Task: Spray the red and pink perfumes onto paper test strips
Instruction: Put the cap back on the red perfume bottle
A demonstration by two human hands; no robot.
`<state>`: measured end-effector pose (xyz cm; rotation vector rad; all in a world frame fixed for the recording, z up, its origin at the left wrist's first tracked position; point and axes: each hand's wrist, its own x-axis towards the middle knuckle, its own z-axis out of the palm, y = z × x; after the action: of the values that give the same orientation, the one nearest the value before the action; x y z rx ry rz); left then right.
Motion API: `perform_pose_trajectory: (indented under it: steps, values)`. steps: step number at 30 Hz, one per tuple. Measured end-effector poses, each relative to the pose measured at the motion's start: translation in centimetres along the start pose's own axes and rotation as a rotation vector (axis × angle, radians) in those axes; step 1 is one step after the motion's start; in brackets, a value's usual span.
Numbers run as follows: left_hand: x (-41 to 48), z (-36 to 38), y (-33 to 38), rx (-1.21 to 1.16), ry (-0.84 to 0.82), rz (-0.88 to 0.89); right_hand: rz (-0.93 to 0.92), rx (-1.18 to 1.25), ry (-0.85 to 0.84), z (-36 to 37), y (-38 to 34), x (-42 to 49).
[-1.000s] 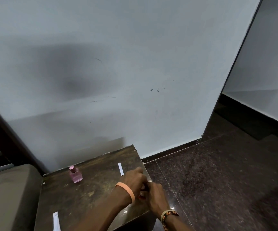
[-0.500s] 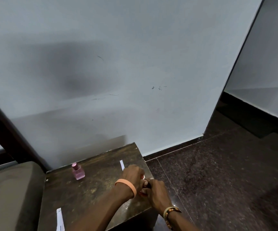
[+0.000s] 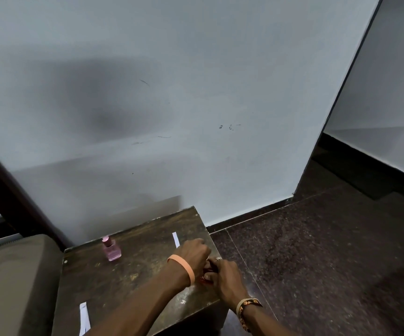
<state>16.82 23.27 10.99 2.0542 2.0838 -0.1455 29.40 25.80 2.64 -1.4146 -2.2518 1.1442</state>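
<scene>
The left hand (image 3: 192, 257) and right hand (image 3: 226, 280) curl together round the small red perfume (image 3: 207, 275) at the right edge of the scuffed dark tabletop (image 3: 123, 282). The glossy pink perfume (image 3: 111, 249) stands upright well to their left.

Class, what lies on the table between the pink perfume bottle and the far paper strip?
Nothing: in the head view, only bare tabletop separates the pink perfume bottle from the far paper strip.
</scene>
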Motion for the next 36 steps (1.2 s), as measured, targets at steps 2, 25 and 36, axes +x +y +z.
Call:
perform_pose_trajectory:
  steps: [2,25,36]
  values:
    - [0.2,0.0,-0.2,0.023,-0.007,0.037,0.002,0.012,-0.012,0.1,0.1,-0.1]
    - [0.1,0.1,0.5,0.115,-0.027,0.160,0.006,-0.060,0.009,-0.2,0.1,0.0]
    - [0.1,-0.2,-0.3,-0.010,-0.003,0.067,-0.034,-0.041,-0.015,-0.3,0.1,-0.1]
